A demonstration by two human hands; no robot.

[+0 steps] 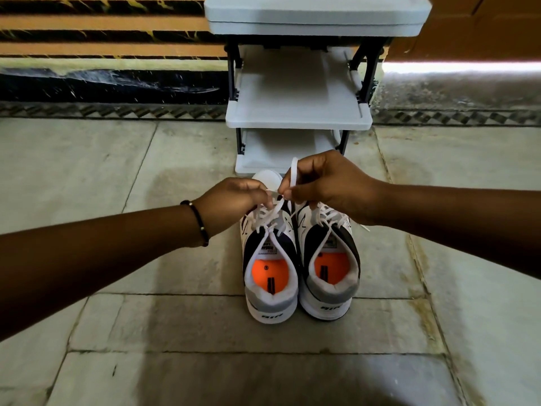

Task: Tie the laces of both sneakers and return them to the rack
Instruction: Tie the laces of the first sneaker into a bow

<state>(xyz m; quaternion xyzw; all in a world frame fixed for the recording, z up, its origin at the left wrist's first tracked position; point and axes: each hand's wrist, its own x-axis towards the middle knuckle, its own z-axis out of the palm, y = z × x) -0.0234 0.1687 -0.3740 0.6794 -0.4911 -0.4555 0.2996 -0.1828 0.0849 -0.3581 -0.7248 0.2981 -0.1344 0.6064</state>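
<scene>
Two white, black and grey sneakers with orange insoles stand side by side on the floor, heels toward me: the left sneaker (270, 276) and the right sneaker (330, 271). Both hands hover over the left sneaker's toe end. My left hand (234, 200) pinches one end of its white lace (273, 213). A loop of the same lace stands up above the fingers of my right hand (325, 186), which pinches it. The right sneaker's laces (328, 215) lie loose, one tip trailing off to the right.
A grey plastic shoe rack (298, 115) with black posts and three bare shelves stands just beyond the sneakers, against the wall. Stone floor tiles (175, 332) spread on all sides. A dark beaded bracelet (199, 221) circles my left wrist.
</scene>
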